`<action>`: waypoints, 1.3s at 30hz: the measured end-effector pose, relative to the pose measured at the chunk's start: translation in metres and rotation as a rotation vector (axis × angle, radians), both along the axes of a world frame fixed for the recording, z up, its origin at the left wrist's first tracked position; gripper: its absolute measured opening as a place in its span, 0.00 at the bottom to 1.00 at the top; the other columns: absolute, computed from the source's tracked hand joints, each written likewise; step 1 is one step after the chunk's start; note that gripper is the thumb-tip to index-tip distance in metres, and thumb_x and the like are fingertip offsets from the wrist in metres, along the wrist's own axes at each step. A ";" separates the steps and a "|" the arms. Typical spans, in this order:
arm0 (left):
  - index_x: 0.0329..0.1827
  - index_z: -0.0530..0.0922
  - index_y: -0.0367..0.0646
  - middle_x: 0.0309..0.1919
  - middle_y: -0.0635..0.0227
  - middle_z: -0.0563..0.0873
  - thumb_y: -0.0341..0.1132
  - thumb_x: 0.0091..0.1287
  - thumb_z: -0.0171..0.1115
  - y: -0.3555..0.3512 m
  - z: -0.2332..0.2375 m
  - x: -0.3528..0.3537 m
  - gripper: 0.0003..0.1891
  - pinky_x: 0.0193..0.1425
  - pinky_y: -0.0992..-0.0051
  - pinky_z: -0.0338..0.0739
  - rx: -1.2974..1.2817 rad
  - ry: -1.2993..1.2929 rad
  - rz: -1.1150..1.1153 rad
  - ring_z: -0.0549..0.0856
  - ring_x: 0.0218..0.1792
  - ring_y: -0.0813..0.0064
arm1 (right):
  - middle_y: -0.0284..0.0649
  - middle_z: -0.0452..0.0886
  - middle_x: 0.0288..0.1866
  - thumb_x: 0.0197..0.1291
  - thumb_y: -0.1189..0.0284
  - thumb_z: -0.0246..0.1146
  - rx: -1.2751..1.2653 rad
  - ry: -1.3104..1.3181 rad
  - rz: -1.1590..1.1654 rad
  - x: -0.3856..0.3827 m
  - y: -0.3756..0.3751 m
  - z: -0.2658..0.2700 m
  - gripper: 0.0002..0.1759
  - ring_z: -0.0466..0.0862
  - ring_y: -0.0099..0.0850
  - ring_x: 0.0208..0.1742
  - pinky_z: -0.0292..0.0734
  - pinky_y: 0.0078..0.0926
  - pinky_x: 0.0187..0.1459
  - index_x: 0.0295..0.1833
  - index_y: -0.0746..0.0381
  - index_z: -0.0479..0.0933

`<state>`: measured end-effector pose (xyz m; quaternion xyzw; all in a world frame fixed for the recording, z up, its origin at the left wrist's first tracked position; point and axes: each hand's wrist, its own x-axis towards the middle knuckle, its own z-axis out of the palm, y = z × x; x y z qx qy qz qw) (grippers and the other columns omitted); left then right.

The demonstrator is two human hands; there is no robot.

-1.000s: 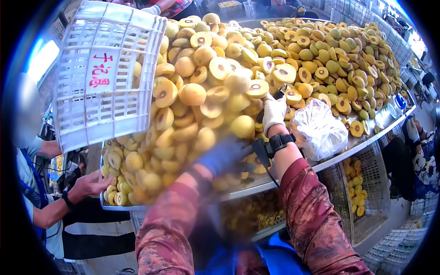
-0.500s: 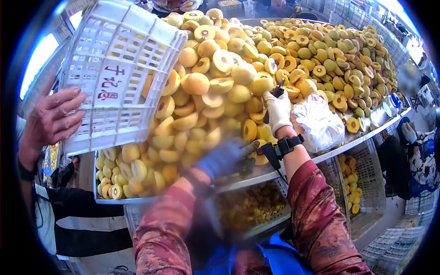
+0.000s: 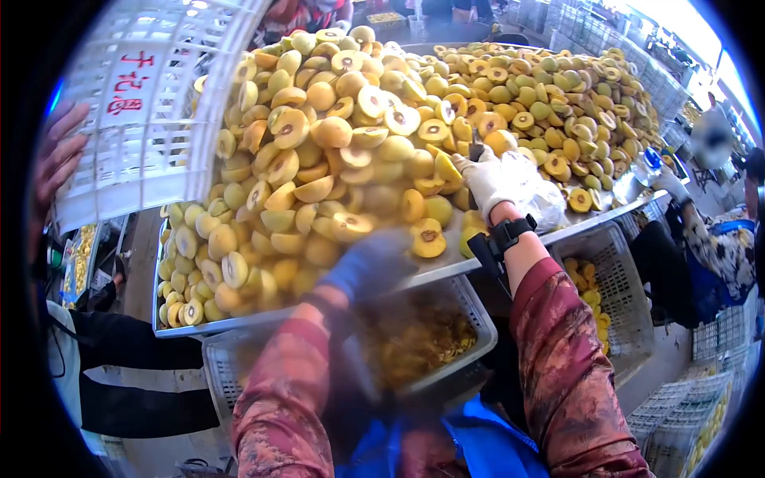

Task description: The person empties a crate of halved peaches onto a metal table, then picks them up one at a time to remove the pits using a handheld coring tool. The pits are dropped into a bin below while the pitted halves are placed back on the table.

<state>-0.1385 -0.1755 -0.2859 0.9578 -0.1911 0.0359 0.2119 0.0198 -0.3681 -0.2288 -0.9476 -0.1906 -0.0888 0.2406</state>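
Note:
My left hand (image 3: 370,263), in a blue glove, is smeared by motion at the near edge of the heap of halved yellow peaches (image 3: 311,151); its fingers cannot be made out. A peach half (image 3: 428,238) lies cut side up just right of it. My right hand (image 3: 488,182), in a white glove, is wrapped round a small dark tool (image 3: 476,146) whose narrow tip points up over the fruit. Right beside this hand a clear plastic bag (image 3: 548,201) rests on the metal table (image 3: 434,275).
Another person's hand (image 3: 60,147) holds a white plastic crate (image 3: 151,119) tilted at the heap's left. Below the table edge stand a crate of scraps (image 3: 478,319) and a crate with peach pieces (image 3: 629,295). A co-worker (image 3: 717,255) is at the right.
The white crate has moved left and up, away from the heap, uncovering more peaches. My blurred left hand has shifted slightly left. My right hand still grips the tool.

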 end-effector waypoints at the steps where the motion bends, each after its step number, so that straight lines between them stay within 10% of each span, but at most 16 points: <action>1: 0.58 0.78 0.40 0.53 0.50 0.83 0.32 0.60 0.68 -0.004 0.002 -0.002 0.21 0.66 0.59 0.74 0.093 -0.006 0.017 0.80 0.58 0.49 | 0.43 0.86 0.39 0.61 0.52 0.69 0.000 0.062 -0.037 -0.016 -0.009 0.031 0.29 0.86 0.36 0.41 0.79 0.34 0.43 0.57 0.62 0.76; 6: 0.59 0.79 0.39 0.54 0.50 0.83 0.31 0.62 0.67 -0.009 0.003 -0.021 0.20 0.67 0.60 0.74 -0.029 -0.122 0.027 0.80 0.59 0.50 | 0.38 0.81 0.35 0.62 0.66 0.71 0.432 0.277 0.155 -0.003 -0.047 0.062 0.22 0.81 0.22 0.29 0.79 0.22 0.30 0.55 0.66 0.74; 9: 0.58 0.80 0.39 0.54 0.51 0.84 0.30 0.63 0.67 -0.009 -0.007 -0.028 0.20 0.65 0.60 0.75 -0.046 -0.198 0.032 0.81 0.59 0.51 | 0.39 0.81 0.31 0.60 0.64 0.69 0.177 0.183 0.398 -0.039 -0.077 0.091 0.19 0.81 0.25 0.29 0.78 0.25 0.30 0.47 0.68 0.77; 11: 0.58 0.80 0.39 0.53 0.51 0.84 0.30 0.63 0.67 -0.017 0.000 -0.040 0.19 0.64 0.61 0.76 -0.065 -0.236 0.031 0.82 0.57 0.52 | 0.48 0.86 0.45 0.56 0.56 0.65 -0.111 0.096 0.340 -0.068 -0.092 0.081 0.25 0.86 0.47 0.45 0.81 0.40 0.50 0.55 0.59 0.81; 16: 0.57 0.79 0.37 0.48 0.54 0.86 0.34 0.62 0.70 -0.043 0.021 -0.099 0.21 0.58 0.62 0.80 -0.114 -0.322 0.005 0.85 0.51 0.53 | 0.53 0.86 0.40 0.60 0.57 0.62 -0.279 -0.040 0.316 -0.055 -0.090 -0.056 0.21 0.86 0.49 0.43 0.81 0.43 0.50 0.48 0.62 0.81; 30: 0.58 0.80 0.34 0.51 0.50 0.86 0.36 0.66 0.69 -0.053 0.011 -0.110 0.20 0.61 0.66 0.79 -0.686 -0.222 0.174 0.86 0.53 0.57 | 0.51 0.86 0.52 0.52 0.62 0.65 -0.454 0.268 0.048 -0.050 -0.030 -0.058 0.26 0.85 0.47 0.55 0.80 0.42 0.56 0.56 0.62 0.79; 32: 0.65 0.76 0.36 0.58 0.62 0.83 0.28 0.70 0.65 -0.049 0.014 -0.106 0.21 0.64 0.74 0.76 -0.861 -0.068 0.247 0.83 0.57 0.74 | 0.53 0.85 0.53 0.53 0.61 0.64 -0.433 0.324 0.010 -0.052 -0.033 -0.050 0.28 0.85 0.49 0.56 0.79 0.42 0.57 0.59 0.62 0.77; 36: 0.71 0.69 0.36 0.56 0.62 0.83 0.35 0.74 0.61 -0.047 0.021 -0.094 0.25 0.64 0.67 0.78 -1.575 0.050 0.239 0.84 0.55 0.69 | 0.53 0.83 0.56 0.50 0.53 0.72 0.073 0.239 0.060 -0.033 -0.055 -0.075 0.44 0.86 0.45 0.53 0.80 0.39 0.54 0.70 0.63 0.68; 39: 0.74 0.65 0.38 0.63 0.58 0.78 0.47 0.79 0.50 -0.052 0.010 -0.086 0.28 0.65 0.63 0.78 -1.755 0.048 0.249 0.84 0.56 0.64 | 0.29 0.78 0.35 0.57 0.61 0.75 0.803 0.684 0.178 -0.070 -0.042 -0.036 0.27 0.73 0.15 0.24 0.69 0.13 0.25 0.56 0.59 0.73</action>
